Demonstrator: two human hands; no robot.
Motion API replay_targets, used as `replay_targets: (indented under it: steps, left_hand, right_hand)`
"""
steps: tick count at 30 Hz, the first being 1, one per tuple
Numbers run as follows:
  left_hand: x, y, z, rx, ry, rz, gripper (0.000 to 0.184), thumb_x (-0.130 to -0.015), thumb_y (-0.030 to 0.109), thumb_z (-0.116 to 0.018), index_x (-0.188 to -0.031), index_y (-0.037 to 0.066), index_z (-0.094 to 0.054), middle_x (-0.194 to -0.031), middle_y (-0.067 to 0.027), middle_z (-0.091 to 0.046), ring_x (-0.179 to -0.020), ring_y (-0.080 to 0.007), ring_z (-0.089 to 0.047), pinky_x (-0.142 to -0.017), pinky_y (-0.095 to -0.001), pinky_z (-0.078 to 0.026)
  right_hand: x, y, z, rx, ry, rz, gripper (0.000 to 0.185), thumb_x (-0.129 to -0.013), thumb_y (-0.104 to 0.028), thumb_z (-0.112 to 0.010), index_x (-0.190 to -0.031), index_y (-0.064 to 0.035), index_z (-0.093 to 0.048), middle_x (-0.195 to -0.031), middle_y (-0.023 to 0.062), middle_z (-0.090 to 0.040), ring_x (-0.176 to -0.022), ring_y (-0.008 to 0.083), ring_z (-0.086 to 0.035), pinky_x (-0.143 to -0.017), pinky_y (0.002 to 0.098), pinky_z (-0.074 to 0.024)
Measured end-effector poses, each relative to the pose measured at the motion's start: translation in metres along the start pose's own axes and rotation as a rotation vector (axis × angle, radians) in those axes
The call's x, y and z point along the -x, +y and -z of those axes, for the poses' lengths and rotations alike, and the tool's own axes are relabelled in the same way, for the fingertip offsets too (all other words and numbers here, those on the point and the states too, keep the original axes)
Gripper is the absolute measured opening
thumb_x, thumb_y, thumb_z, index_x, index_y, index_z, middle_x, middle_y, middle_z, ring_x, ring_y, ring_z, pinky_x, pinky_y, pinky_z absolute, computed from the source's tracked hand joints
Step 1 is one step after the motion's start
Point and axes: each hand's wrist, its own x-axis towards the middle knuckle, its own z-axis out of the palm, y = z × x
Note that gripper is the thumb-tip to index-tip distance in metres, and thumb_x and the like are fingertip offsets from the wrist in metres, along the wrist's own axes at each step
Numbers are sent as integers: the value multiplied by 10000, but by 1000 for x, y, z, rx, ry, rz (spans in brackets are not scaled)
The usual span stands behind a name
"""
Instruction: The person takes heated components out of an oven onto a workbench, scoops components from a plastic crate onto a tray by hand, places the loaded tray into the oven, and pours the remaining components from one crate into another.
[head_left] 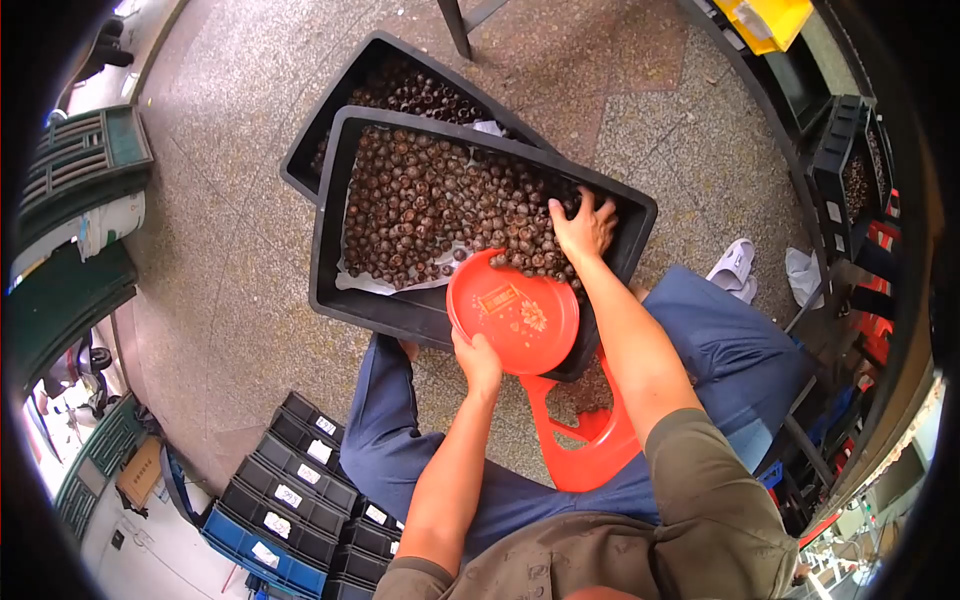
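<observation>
The black bin (400, 312) lay across another bin (335, 102). A red bowl (510, 345) was at its near edge, its rim held by the left hand (478, 358). The right hand (588, 232), fingers wide, touched brown balls (410, 190) near the right edge. A low, still bowl seemed best.

Shallow red basin (555, 345), open side up, black crate (395, 317) partly beneath, round brown pieces (420, 200) heaped in crate
</observation>
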Motion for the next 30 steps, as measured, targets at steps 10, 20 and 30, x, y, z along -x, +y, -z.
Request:
replay_targets:
  steps: [10, 20, 30]
  left_hand:
    - [-6, -16, -1, 66, -41, -27, 517, -872, -8, -399, -1384, -24, -475, -1301, -160, -615, -1162, -274, -620, -1038, -380, -462]
    - [11, -17, -6, 58, 12, 17, 480, -860, 22, -453, -1332, -54, -497, -1204, -198, -650, -1098, -308, -638, -1005, -387, -469]
    - [26, -14, 0, 50, 166, 81, 436, -851, -2, -434, -1276, -50, -517, -1198, -188, -622, -1102, -300, -619, -1010, -401, -463]
  right_hand:
    - [112, 23, 0, -12, -403, 529, 661, -822, -547, -688, -1424, -314, -543, -1485, 156, -414, -1304, 398, -437, -1031, 560, -394]
    - [-1, -90, -11, 243, -241, 772, 651, -863, -594, -634, -1455, -357, -500, -1597, 133, -313, -1420, 388, -314, -1058, 633, -326]
    - [34, -34, -19, 25, -461, 765, 514, -792, -396, -719, -1284, -277, -628, -1380, 118, -468, -1333, 354, -412, -1033, 643, -365]
